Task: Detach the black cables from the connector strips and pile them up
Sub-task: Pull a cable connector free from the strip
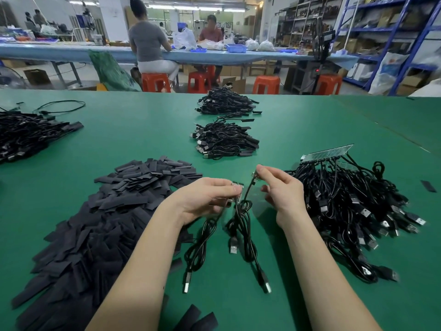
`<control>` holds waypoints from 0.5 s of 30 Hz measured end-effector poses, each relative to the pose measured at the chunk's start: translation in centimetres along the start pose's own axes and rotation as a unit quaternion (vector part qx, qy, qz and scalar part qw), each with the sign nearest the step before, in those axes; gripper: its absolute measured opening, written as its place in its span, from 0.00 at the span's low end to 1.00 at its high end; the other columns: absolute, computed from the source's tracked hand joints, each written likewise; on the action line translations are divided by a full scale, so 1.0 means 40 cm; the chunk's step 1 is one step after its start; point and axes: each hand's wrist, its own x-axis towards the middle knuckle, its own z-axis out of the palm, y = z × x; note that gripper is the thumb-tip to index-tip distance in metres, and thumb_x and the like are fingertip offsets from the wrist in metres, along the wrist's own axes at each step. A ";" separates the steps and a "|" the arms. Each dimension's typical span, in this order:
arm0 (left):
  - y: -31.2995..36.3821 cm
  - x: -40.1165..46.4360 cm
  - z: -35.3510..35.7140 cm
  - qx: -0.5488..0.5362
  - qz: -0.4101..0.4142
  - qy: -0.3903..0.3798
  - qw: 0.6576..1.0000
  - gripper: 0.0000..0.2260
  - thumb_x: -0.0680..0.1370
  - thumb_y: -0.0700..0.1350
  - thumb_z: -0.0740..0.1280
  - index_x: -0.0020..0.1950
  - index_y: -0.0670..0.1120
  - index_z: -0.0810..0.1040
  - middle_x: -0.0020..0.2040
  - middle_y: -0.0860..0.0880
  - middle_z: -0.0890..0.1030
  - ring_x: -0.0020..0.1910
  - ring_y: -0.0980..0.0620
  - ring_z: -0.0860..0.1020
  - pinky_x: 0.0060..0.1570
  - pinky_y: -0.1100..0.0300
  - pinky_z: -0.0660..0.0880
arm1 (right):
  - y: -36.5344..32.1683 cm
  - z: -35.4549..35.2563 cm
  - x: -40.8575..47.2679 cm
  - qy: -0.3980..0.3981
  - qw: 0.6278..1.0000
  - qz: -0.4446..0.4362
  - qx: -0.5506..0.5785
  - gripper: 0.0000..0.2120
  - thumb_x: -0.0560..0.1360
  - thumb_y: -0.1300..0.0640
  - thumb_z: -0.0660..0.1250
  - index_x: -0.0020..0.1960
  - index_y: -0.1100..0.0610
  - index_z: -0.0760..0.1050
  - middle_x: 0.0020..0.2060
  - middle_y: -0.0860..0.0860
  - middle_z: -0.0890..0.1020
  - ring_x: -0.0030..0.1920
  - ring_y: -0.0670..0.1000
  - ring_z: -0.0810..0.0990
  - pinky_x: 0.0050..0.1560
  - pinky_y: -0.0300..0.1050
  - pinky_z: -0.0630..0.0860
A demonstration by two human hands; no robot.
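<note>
My left hand [205, 199] grips a short piece of connector strip [236, 187] with black cables [200, 247] hanging from it down to the green table [143, 130]. My right hand [279, 187] pinches the small board end of one black cable [241, 225] just right of that strip; its cord loops down between my forearms. To the right lies a heap of cables [346, 201] joined to a long connector strip [327, 152].
A large heap of flat black sleeves [107, 211] covers the table at left. Two piles of loose cables [224, 139] [226, 102] lie ahead in the middle. More cables [28, 132] sit far left. Two people sit at a bench behind, with red stools and shelving.
</note>
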 end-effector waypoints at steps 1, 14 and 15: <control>0.001 0.003 0.005 0.073 -0.009 0.044 0.996 0.12 0.70 0.55 0.78 0.47 0.50 0.85 0.43 0.55 0.83 0.37 0.59 0.77 0.35 0.65 0.69 | 0.000 0.006 0.001 0.005 1.000 -0.019 0.000 0.06 0.71 0.52 0.79 0.44 0.52 0.85 0.35 0.43 0.86 0.26 0.40 0.76 0.27 0.32 0.71; -0.009 0.053 0.113 -0.044 0.163 0.197 0.966 0.04 0.78 0.40 0.72 0.53 0.44 0.80 0.45 0.46 0.87 0.40 0.52 0.85 0.49 0.63 0.78 | -0.085 0.009 -0.021 -0.062 0.983 -0.095 -0.143 0.12 0.71 0.43 0.77 0.49 0.49 0.85 0.39 0.43 0.86 0.35 0.41 0.80 0.35 0.34 0.74; -0.012 0.055 0.114 -0.050 0.158 0.202 0.965 0.05 0.78 0.40 0.72 0.53 0.44 0.80 0.44 0.47 0.86 0.39 0.53 0.84 0.49 0.62 0.77 | -0.102 0.008 -0.023 -0.037 0.975 -0.128 -0.179 0.13 0.71 0.41 0.77 0.49 0.47 0.84 0.40 0.42 0.85 0.38 0.39 0.82 0.38 0.35 0.75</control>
